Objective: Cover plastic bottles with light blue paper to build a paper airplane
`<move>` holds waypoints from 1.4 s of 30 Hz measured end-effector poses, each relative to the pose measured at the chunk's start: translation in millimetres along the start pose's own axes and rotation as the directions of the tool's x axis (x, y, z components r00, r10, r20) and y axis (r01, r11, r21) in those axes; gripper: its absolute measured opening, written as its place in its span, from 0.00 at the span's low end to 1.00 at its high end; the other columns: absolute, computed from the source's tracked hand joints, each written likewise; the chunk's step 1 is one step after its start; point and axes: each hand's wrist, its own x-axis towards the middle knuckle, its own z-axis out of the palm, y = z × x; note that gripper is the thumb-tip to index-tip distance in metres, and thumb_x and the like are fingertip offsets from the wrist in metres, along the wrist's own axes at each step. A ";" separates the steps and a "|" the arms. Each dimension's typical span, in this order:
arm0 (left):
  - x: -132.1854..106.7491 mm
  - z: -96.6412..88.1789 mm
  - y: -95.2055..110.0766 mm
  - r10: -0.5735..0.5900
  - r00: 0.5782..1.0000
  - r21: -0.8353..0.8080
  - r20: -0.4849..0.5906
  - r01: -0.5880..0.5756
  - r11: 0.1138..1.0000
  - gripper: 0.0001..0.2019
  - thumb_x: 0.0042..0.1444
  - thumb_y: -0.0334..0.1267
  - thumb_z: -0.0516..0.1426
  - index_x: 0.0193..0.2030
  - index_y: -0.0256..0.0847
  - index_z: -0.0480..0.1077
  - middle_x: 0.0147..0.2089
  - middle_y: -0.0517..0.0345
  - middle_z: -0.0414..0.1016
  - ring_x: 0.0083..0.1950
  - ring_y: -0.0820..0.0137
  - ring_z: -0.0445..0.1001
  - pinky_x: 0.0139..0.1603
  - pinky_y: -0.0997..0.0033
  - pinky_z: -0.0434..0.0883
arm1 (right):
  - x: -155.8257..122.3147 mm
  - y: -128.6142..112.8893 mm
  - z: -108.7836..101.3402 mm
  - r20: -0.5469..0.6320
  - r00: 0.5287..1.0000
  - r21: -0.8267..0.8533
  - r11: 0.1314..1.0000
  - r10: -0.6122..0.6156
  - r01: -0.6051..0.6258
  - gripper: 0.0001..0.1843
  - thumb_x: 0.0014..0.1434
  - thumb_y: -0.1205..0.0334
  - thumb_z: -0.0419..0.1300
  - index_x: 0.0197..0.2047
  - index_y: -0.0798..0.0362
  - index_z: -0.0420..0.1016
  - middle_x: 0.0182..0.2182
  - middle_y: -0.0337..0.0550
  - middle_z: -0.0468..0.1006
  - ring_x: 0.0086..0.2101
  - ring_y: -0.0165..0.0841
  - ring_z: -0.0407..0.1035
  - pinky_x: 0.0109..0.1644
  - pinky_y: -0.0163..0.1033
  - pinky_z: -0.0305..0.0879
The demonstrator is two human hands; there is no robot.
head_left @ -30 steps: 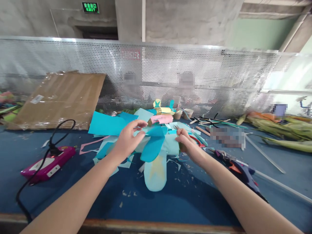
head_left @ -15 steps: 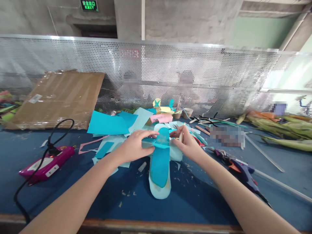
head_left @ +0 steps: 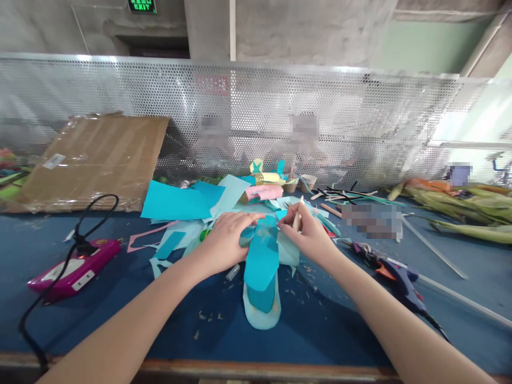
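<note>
A long rounded pale-blue paper piece (head_left: pixel 262 314) lies on the blue table (head_left: pixel 120 298), with a darker teal strip (head_left: pixel 262 261) folded over it. My left hand (head_left: pixel 226 240) presses down on the upper left of these layered papers, its fingers closed over the edge. My right hand (head_left: pixel 306 234) pinches a thin pale stick (head_left: pixel 296 216) upright at the papers' upper right corner. Both hands meet over the top of the teal strip.
A pile of teal and pale paper sheets (head_left: pixel 176 202) lies behind the hands. A pink device (head_left: pixel 74 269) with a black cable sits at left, a dark glue gun (head_left: pixel 396 277) at right. Cardboard (head_left: pixel 96 160) leans on the perforated metal screen (head_left: pixel 360 122). Green leaf shapes (head_left: pixel 460 210) lie far right.
The teal strip went from sticking out sideways to lying flat along the pale piece. Both hands closed in on its top, and the right hand raised a thin stick.
</note>
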 end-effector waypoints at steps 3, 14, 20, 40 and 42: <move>0.8 1.8 -0.2 0.027 0.999 0.014 -0.038 -0.026 1.000 0.22 0.57 0.37 0.58 0.59 0.48 0.64 0.51 0.53 0.76 0.54 0.58 0.72 0.57 0.52 0.65 | -1.6 -3.4 0.0 -0.006 1.000 0.025 1.000 -0.010 0.011 0.11 0.50 0.58 0.57 0.35 0.47 0.58 0.32 0.39 0.75 0.33 0.36 0.69 0.38 0.43 0.63; 4.5 2.9 -3.9 0.118 0.982 0.090 -0.149 -0.105 0.990 0.10 0.61 0.44 0.57 0.31 0.42 0.68 0.33 0.56 0.76 0.39 0.63 0.73 0.47 0.58 0.67 | -0.9 -1.2 -0.3 0.029 0.996 0.192 0.979 -0.082 0.075 0.14 0.51 0.63 0.59 0.39 0.47 0.58 0.40 0.44 0.78 0.42 0.37 0.73 0.48 0.47 0.67; 6.9 1.4 -1.8 0.095 0.981 0.109 -0.168 -0.078 0.991 0.15 0.61 0.43 0.57 0.25 0.41 0.66 0.28 0.58 0.75 0.34 0.65 0.72 0.40 0.63 0.66 | 0.5 2.4 0.7 -0.008 0.997 0.195 0.978 -0.072 0.072 0.15 0.54 0.61 0.59 0.42 0.47 0.57 0.42 0.46 0.78 0.45 0.39 0.73 0.48 0.49 0.67; 20.8 15.6 -5.6 -0.085 0.976 0.164 -0.201 0.119 0.979 0.19 0.64 0.42 0.53 0.21 0.41 0.62 0.25 0.58 0.70 0.32 0.66 0.71 0.31 0.68 0.63 | -15.1 -25.8 -2.6 0.133 0.987 0.297 0.954 -0.086 0.043 0.08 0.60 0.58 0.52 0.29 0.48 0.61 0.19 0.35 0.70 0.25 0.32 0.65 0.33 0.40 0.60; 20.8 15.5 -6.1 -0.074 0.974 0.141 -0.213 0.106 0.984 0.21 0.65 0.43 0.51 0.20 0.42 0.61 0.23 0.58 0.69 0.31 0.66 0.71 0.32 0.68 0.64 | -14.8 -24.7 3.3 0.171 0.984 0.262 0.965 -0.045 -0.001 0.07 0.60 0.57 0.54 0.31 0.48 0.61 0.21 0.34 0.69 0.25 0.31 0.63 0.31 0.39 0.59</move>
